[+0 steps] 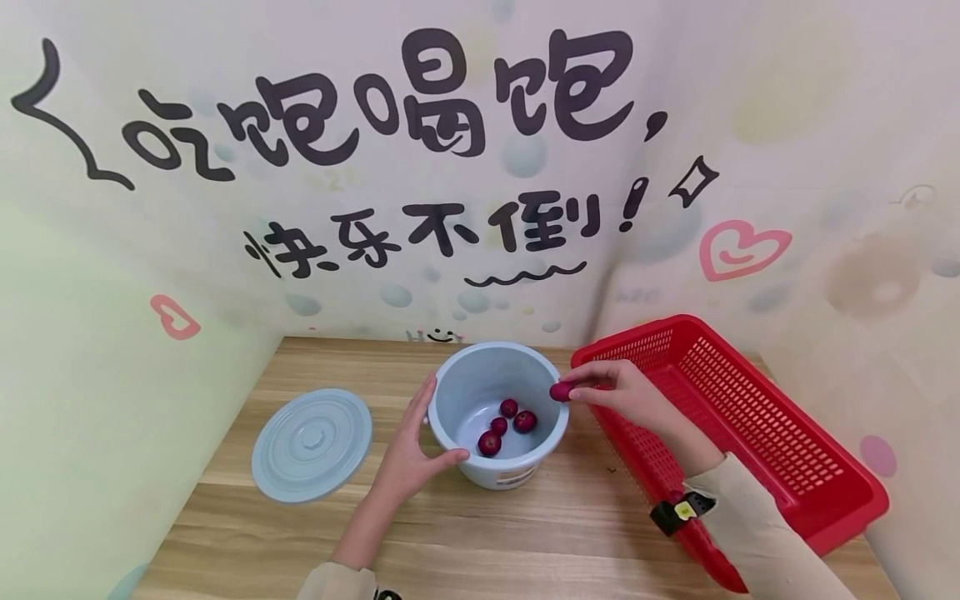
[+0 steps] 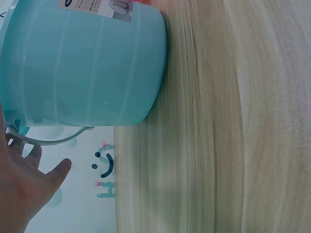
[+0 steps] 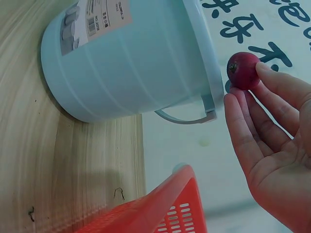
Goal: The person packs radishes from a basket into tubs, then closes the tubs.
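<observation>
A light blue bucket (image 1: 471, 375) stands upright on the table, with several dark red radishes (image 1: 525, 422) inside. My left hand (image 1: 408, 450) rests against the bucket's left side, its fingers and thumb spread along the rim. In the left wrist view, that hand (image 2: 29, 187) is beside the wire handle (image 2: 53, 141). My right hand (image 1: 630, 396) pinches one radish (image 1: 561, 391) between thumb and fingertips at the bucket's right rim. The right wrist view shows this radish (image 3: 243, 71) with its stem end visible, just beyond the rim.
A light blue lid (image 1: 312, 446) lies flat on the wooden table (image 1: 480, 546), left of the bucket. On the right stands a long red plastic basket (image 1: 757, 417) with slotted walls, under my right forearm. A wall (image 1: 420, 292) with black lettering rises behind the table.
</observation>
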The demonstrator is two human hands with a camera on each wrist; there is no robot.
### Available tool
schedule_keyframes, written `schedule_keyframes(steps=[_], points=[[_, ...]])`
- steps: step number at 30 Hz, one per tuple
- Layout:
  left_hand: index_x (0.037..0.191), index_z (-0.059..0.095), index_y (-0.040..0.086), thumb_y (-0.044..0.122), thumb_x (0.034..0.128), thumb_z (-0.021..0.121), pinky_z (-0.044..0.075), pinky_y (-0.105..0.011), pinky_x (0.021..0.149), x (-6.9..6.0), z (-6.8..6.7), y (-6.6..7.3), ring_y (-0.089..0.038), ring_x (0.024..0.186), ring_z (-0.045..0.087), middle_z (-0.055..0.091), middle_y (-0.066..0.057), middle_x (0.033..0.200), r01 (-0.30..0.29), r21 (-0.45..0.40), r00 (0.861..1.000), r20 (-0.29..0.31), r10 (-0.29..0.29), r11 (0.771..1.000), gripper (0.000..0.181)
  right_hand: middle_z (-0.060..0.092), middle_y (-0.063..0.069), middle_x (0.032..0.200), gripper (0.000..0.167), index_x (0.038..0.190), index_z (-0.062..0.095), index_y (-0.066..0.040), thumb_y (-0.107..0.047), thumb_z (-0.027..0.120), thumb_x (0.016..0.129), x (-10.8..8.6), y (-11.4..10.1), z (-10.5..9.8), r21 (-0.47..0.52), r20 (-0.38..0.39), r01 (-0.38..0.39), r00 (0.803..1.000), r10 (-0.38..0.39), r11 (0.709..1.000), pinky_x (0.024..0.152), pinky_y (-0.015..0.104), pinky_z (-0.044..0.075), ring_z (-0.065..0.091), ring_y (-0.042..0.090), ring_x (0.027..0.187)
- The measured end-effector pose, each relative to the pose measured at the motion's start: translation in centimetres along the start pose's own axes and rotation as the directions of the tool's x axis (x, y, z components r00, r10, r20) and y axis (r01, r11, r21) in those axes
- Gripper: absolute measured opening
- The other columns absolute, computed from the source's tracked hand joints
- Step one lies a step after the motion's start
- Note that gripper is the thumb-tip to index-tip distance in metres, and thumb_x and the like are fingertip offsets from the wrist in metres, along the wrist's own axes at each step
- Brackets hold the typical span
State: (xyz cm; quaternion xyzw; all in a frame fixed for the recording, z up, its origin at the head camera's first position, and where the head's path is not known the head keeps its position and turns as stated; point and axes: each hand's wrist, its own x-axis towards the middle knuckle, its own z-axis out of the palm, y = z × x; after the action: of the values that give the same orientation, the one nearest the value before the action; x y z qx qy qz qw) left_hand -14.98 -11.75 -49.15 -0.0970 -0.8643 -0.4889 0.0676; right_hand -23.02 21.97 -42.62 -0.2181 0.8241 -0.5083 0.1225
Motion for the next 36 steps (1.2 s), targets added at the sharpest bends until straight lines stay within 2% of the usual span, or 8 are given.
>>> schedule_keyframes(steps=[5,9,13,19,23,26,33,36], points=[[0.16,0.022,0.023,0.029,0.0712,0.09,0.029,-0.064,0.117,0.0,0.0,0.0,-0.036,0.154,0.021,0.021,-0.004,0.168,0.001,-0.001,1.0,0.0,-0.001,1.0,0.112,0.072,0.016,0.119,0.039,0.124,0.068,-0.004,-0.017,0.075,0.089,-0.1,0.2,0.1,0.013,0.013,0.026,1.0,-0.026,1.0,0.089,0.028,0.061,0.073,0.025,0.102],[0.16,0.022,0.022,0.033,0.0712,0.09,0.029,-0.064,0.117,0.0,0.0,0.0,-0.037,0.154,0.021,0.021,-0.004,0.168,0.0,-0.004,1.0,0.002,0.0,1.0,0.112,0.072,0.015,0.12,0.04,0.124,0.068,-0.005,-0.02,0.076,0.088,-0.3,0.4,0.0,0.011,0.019,0.045,0.999,-0.045,0.999,0.089,0.03,0.061,0.073,0.027,0.103],[0.16,0.022,0.022,0.033,0.0712,0.09,0.029,-0.064,0.117,0.0,0.0,0.0,-0.036,0.154,0.021,0.021,-0.004,0.168,0.0,-0.005,1.0,0.002,0.0,1.0,0.112,0.072,0.013,0.119,0.041,0.124,0.068,-0.005,-0.022,0.077,0.087,-0.6,0.6,-0.2,0.003,0.011,0.037,0.999,-0.037,0.999,0.087,0.028,0.061,0.073,0.027,0.102],[0.16,0.022,0.024,0.03,0.0717,0.09,0.03,-0.063,0.117,0.0,0.0,0.1,-0.036,0.154,0.021,0.021,-0.003,0.168,0.01,-0.007,1.0,0.003,-0.01,1.0,0.112,0.07,0.018,0.122,0.035,0.124,0.068,-0.007,-0.017,0.073,0.09,-1.4,0.8,-0.8,-0.001,0.008,0.023,1.0,-0.023,1.0,0.086,0.022,0.06,0.073,0.02,0.102],[0.16,0.021,0.025,0.03,0.0723,0.089,0.03,-0.064,0.117,0.0,0.0,0.1,-0.036,0.154,0.021,0.021,-0.003,0.168,0.016,-0.01,1.0,0.006,-0.016,1.0,0.111,0.072,0.015,0.121,0.033,0.122,0.07,-0.012,-0.019,0.073,0.09,-2.2,0.8,-1.4,-0.02,-0.009,0.011,1.0,-0.011,1.0,0.085,0.02,0.059,0.072,0.025,0.103],[0.16,0.021,0.024,0.029,0.0724,0.089,0.03,-0.064,0.117,0.0,0.0,0.1,-0.036,0.154,0.021,0.021,-0.003,0.168,0.017,-0.012,1.0,0.008,-0.017,1.0,0.111,0.073,0.011,0.119,0.033,0.122,0.069,-0.011,-0.019,0.073,0.091,-2.9,0.9,-1.8,-0.039,-0.021,0.001,1.0,-0.002,0.999,0.084,0.019,0.059,0.072,0.026,0.103],[0.16,0.021,0.027,0.041,0.0724,0.088,0.03,-0.063,0.117,0.0,0.0,0.0,-0.035,0.154,0.021,0.02,-0.003,0.168,0.026,-0.011,1.0,0.012,-0.026,1.0,0.112,0.072,0.01,0.12,0.036,0.124,0.068,-0.009,-0.021,0.073,0.091,-4.8,1.5,-2.9,-0.087,-0.063,0.002,0.998,-0.008,0.996,0.083,0.021,0.059,0.068,0.005,0.103],[0.16,0.021,0.028,0.042,0.0724,0.088,0.03,-0.063,0.117,0.0,0.0,0.0,-0.035,0.154,0.021,0.02,-0.002,0.168,0.029,-0.012,1.0,0.013,-0.029,1.0,0.111,0.072,0.012,0.118,0.033,0.124,0.068,-0.008,-0.019,0.071,0.092,-5.5,1.9,-3.4,-0.077,-0.07,0.006,0.997,-0.012,0.997,0.083,0.021,0.059,0.067,0.002,0.102]])
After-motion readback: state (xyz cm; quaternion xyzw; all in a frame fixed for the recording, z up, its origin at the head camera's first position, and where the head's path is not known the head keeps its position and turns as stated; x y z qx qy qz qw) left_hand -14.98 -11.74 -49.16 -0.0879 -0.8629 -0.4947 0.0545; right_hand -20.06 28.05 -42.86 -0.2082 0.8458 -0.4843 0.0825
